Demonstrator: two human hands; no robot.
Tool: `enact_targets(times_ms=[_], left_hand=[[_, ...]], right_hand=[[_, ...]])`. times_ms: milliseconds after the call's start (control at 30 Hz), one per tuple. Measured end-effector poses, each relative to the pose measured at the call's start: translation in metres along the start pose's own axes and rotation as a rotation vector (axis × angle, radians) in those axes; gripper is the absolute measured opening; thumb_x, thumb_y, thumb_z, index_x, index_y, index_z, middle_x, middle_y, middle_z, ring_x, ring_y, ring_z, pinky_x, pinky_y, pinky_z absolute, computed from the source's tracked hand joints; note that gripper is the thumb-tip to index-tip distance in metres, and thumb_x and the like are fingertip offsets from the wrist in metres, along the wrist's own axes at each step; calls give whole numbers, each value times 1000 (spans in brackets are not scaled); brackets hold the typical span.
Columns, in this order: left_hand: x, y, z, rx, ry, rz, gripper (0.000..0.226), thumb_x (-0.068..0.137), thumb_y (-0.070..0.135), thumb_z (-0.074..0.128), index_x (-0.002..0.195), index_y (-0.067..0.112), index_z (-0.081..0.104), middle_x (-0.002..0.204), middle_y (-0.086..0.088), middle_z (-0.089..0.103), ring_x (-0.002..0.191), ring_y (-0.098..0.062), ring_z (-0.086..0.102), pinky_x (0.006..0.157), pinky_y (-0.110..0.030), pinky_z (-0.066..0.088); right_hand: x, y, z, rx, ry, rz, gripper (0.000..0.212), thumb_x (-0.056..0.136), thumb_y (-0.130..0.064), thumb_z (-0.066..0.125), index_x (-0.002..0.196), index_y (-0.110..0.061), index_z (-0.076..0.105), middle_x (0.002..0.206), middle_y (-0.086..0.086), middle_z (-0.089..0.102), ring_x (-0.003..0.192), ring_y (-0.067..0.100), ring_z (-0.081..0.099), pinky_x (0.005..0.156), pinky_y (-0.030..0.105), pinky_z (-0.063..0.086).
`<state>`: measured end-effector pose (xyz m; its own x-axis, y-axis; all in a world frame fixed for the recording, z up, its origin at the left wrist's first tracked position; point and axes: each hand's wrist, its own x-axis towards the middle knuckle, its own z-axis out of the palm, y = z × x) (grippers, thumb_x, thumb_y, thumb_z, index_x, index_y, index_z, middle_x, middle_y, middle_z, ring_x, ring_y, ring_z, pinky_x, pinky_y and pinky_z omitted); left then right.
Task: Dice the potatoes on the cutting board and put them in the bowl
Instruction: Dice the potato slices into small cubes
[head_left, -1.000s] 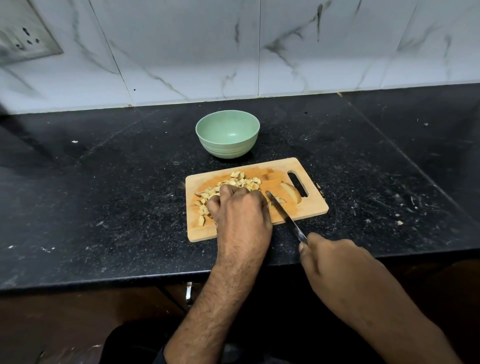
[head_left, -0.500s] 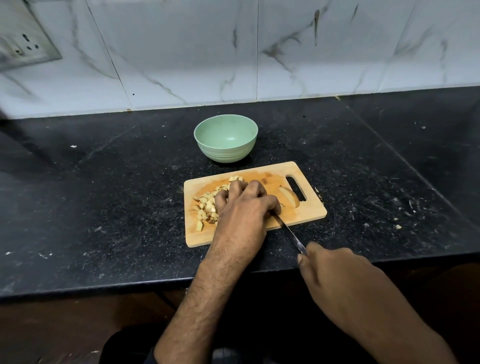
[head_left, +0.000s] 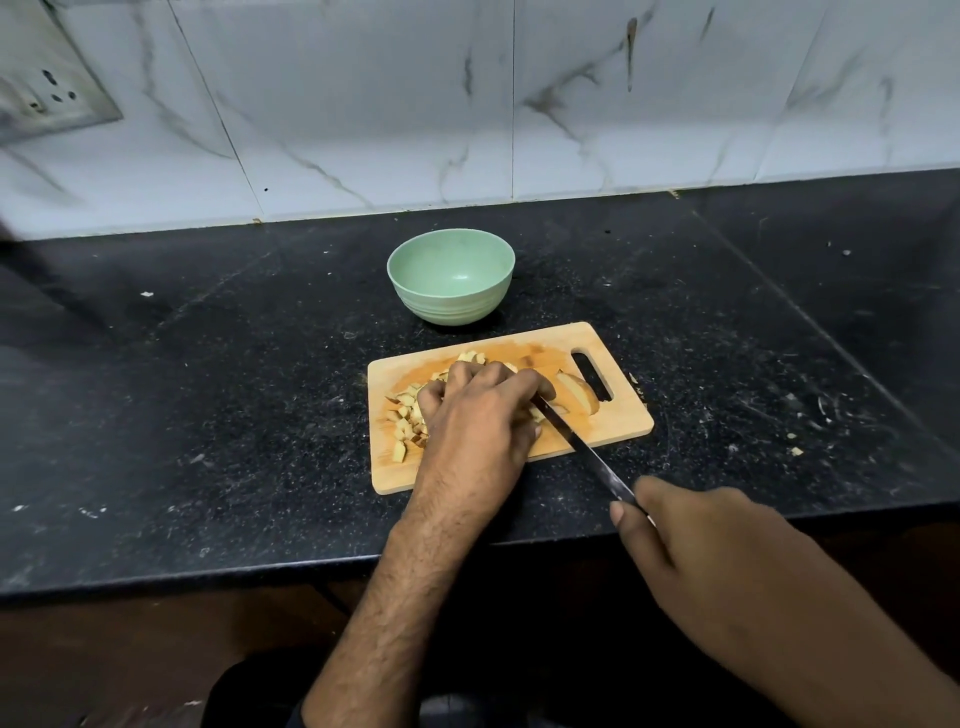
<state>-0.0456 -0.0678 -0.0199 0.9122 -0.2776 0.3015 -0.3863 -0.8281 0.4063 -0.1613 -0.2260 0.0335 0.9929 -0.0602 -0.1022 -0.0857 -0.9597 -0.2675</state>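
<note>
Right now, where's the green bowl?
In the head view, the green bowl sits empty on the black countertop, just behind the wooden cutting board, in front of the marble wall tiles.

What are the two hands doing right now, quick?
Left hand: fingers curled over the potato pieces on the cutting board; whether it grips any cannot be told.
Right hand: holding the knife.

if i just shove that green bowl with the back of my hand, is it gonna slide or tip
The green bowl probably slides rather than tips: it looks squat and wide. It appears empty, so likely light and quick to skid on the smooth dark counter. Its narrower foot could let a high shove rock it.
</note>
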Motion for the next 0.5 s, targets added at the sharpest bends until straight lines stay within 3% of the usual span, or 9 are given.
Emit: enact_targets(times_ms=[100,200,367,500], left_hand=[[-1,-2,-2,-33,19,-34,46,86,34,73,127,43,52,109,25,54,111,-5,35,96,-36,19],[-2,-3,-2,-62,43,-68,57,84,34,75,133,41,47,102,23,59,108,-4,36,90,-32,15],[-5,-2,0,-84,67,-116,42,88,26,72,125,35,55,97,18,64,108,-5,39,96,-35,18],[-7,2,4,-114,118,-137,37,88,19,69,116,34,49,85,17,64,102,-8,43,90,-32,19]], right_hand=[[6,-1,7,0,16,12,38,102,-55,23,78,-28,36,72,-8,54,66,3,52,61,27,45],[10,-1,11,-16,25,22,39,103,-53,24,75,-28,33,71,-7,52,62,3,47,54,26,37],[9,0,12,-43,17,5,38,103,-53,23,76,-28,33,70,-6,51,60,4,45,51,21,31],[5,-4,14,-49,1,-40,31,104,-52,21,86,-31,35,72,-7,47,61,5,41,50,18,26]])
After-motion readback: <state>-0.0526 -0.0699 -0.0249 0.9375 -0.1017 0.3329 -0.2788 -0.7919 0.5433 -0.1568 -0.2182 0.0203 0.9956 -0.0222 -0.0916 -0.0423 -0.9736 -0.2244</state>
